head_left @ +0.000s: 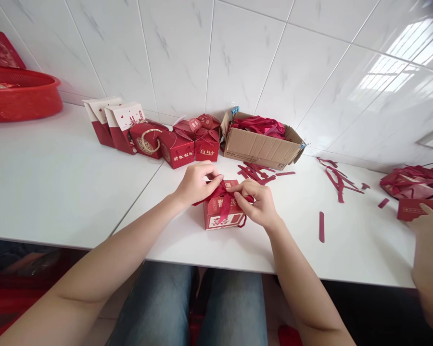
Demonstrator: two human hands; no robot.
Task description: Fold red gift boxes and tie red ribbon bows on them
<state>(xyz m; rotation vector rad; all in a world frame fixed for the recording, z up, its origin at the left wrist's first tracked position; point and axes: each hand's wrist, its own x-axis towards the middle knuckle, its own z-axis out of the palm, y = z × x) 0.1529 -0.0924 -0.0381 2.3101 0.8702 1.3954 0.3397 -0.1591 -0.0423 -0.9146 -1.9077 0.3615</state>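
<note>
A small red gift box (211, 211) with gold and white print stands on the white table in front of me. A red ribbon (225, 206) is looped into a bow on top of it, one tail hanging down the front. My left hand (199, 182) pinches the bow's left side between thumb and forefinger. On the other side my right hand (257, 199) grips the right loop close to the knot. Part of the bow is covered by my fingers. A dark red cord handle (243, 222) shows at the box's lower right.
Behind the box stands a cardboard carton (260, 149) of red ribbons, with cut strips (256, 173) before it. Several gift boxes (176, 149) line the wall at left, near a red basket (21, 101). A co-worker's hand (427, 221) holds a red box at far right.
</note>
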